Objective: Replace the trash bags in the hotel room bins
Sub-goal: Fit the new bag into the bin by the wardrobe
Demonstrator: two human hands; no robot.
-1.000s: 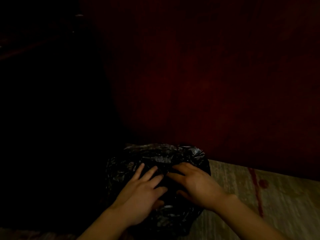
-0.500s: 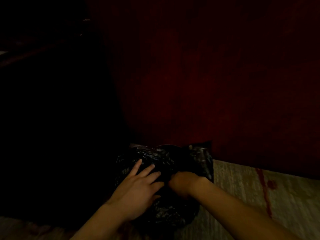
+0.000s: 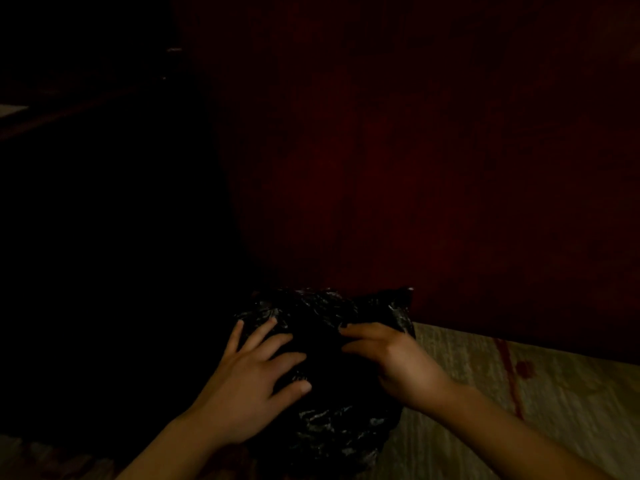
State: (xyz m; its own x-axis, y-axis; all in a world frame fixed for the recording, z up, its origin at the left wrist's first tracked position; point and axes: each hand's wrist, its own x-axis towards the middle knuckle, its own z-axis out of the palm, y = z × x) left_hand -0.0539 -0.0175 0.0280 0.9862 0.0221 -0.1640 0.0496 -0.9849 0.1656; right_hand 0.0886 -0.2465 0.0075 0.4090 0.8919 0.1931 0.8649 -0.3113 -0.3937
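Observation:
A crinkled black trash bag [image 3: 329,420] covers a small bin on the floor at the lower middle of the dim view; the bin itself is hidden under the plastic. My left hand [image 3: 252,386] lies flat on the bag's left side with its fingers spread. My right hand [image 3: 391,362] rests on the bag's right side, its fingertips curled against the plastic near the top. Whether it pinches a fold I cannot tell.
A dark red wall or panel [image 3: 415,168] rises right behind the bin. Pale patterned carpet [image 3: 536,403] with a red streak lies to the right. Everything left of the bin is black shadow.
My right hand, curled into the bag's top half a second ago, has come back out and lies on the bag's right side. The left hand spread a little wider.

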